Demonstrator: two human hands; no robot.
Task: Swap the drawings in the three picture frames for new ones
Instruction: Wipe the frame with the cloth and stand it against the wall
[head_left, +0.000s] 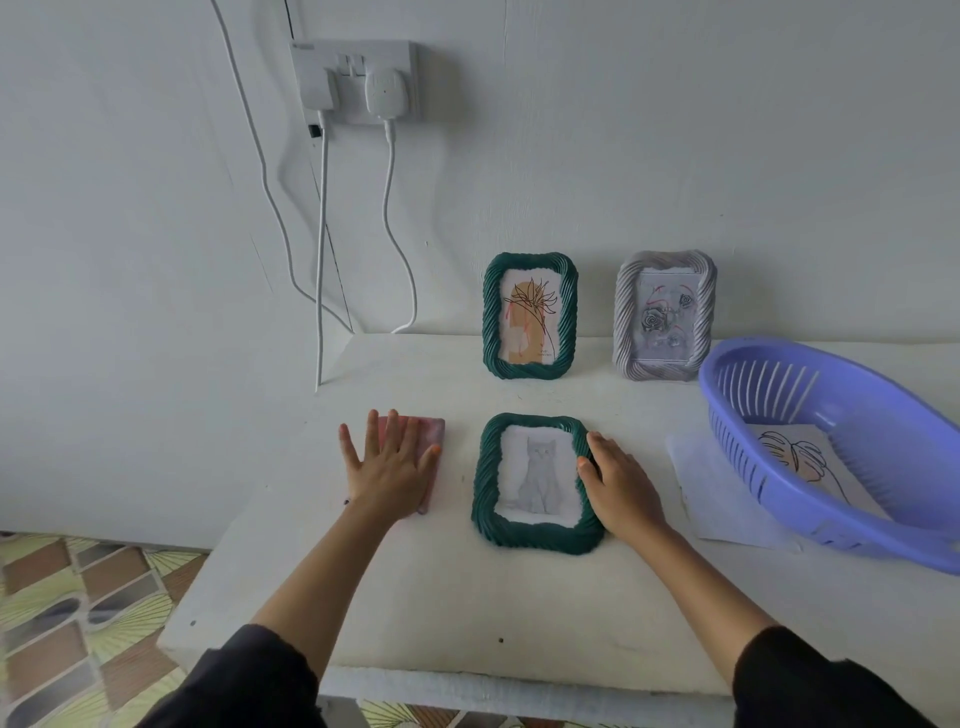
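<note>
The left hand (387, 462) is pressing flat, fingers spread, on a pink board (435, 430). The right hand (621, 478) is gripping the right side of the flat green frame (535, 538), which is lying between both hands on the counter (467, 597). I think the frame needs steadying while its cat drawing (540, 475) is coming out. Far behind, a standing green frame (491, 317) and a grey frame (626, 322) are leaning. At the right, a leaf drawing (795, 457) is waiting in the purple basket (727, 395).
</note>
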